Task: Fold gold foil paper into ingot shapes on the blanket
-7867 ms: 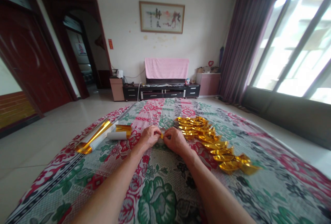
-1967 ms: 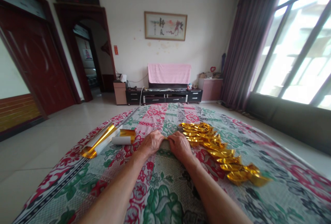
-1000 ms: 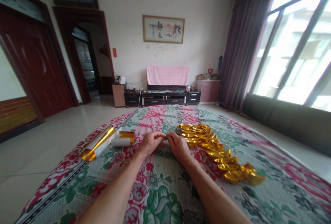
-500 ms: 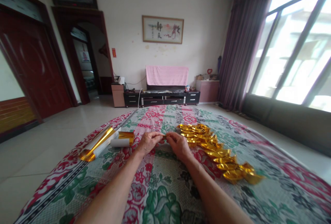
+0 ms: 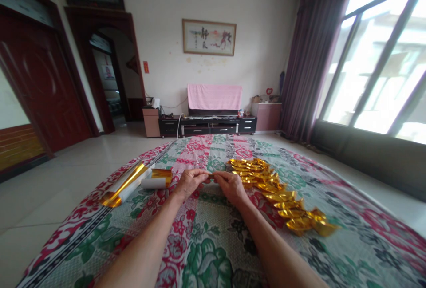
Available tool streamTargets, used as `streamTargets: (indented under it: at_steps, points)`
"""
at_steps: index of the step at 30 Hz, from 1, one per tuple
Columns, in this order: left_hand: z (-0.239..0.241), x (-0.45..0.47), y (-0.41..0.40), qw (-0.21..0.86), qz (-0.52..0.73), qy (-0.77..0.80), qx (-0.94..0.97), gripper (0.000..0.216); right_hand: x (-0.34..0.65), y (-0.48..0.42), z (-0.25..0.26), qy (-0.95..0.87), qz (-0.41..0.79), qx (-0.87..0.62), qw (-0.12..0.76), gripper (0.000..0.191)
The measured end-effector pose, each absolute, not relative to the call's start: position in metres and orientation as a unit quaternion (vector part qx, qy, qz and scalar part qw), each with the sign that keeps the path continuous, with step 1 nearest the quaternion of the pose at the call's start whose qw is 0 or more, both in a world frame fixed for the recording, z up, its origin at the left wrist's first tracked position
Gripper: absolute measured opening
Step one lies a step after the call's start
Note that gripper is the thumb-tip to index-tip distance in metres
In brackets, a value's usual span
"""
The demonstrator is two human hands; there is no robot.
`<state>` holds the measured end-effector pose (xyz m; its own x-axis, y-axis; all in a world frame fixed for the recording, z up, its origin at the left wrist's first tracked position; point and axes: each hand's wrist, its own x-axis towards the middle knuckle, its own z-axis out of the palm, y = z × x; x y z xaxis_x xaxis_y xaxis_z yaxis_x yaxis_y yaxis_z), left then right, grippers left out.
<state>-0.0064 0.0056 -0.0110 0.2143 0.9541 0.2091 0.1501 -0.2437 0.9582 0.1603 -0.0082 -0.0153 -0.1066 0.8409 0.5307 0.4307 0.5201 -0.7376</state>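
Note:
Above the middle of the patterned cloth, my left hand (image 5: 189, 182) and my right hand (image 5: 232, 186) meet fingertip to fingertip. Both are closed in a pinch on a small folded piece of gold foil paper (image 5: 211, 175), mostly hidden by the fingers. Just right of my right hand lies a long cluster of folded gold foil ingots (image 5: 271, 186), running toward the near right. Off to the left are loosely curled sheets of gold foil paper (image 5: 124, 186) with white backs, and a smaller curled sheet (image 5: 155, 183) sits nearer my left hand.
A floral cloth (image 5: 208, 261) in red, green and white covers the rounded table. Beyond it, a low black TV cabinet (image 5: 199, 129) stands against the wall, with a pink cloth (image 5: 214, 97) draped over what stands on it. Windows and a purple curtain (image 5: 301, 66) are on the right.
Both hands stay pinched together in nearly the same place, with only a very slight shift left. The ingots and loose sheets lie as before.

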Motion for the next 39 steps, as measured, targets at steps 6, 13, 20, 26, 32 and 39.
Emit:
streamTargets:
  at_steps: [6, 13, 20, 26, 32, 39]
  points:
    - [-0.0119, -0.0056, 0.0058, 0.442, 0.45, 0.431, 0.645, 0.03, 0.1604, -0.0088, -0.0147, -0.717, 0.187, -0.453, 0.496, 0.027]
    - [-0.0112, -0.0054, 0.0048, 0.442, 0.446, 0.431, 0.648, 0.029, 0.1569, -0.0108, -0.0126, -0.719, 0.176, -0.463, 0.487, 0.025]
    - [-0.0061, -0.0037, 0.0004, 0.417, 0.422, 0.439, 0.675, 0.031, 0.1579, -0.0104, -0.0158, -0.735, 0.151, -0.46, 0.476, 0.029]
    - [-0.0035, -0.0026, -0.0013, 0.397, 0.413, 0.447, 0.687, 0.026, 0.1572, -0.0147, -0.0127, -0.741, 0.148, -0.455, 0.471, 0.028]
    - [-0.0088, -0.0055, 0.0029, 0.451, 0.408, 0.442, 0.659, 0.029, 0.1571, -0.0124, -0.0147, -0.716, 0.173, -0.469, 0.487, 0.027]
    - [-0.0121, -0.0073, 0.0061, 0.493, 0.43, 0.432, 0.621, 0.027, 0.1598, -0.0073, -0.0188, -0.698, 0.218, -0.473, 0.492, 0.027]
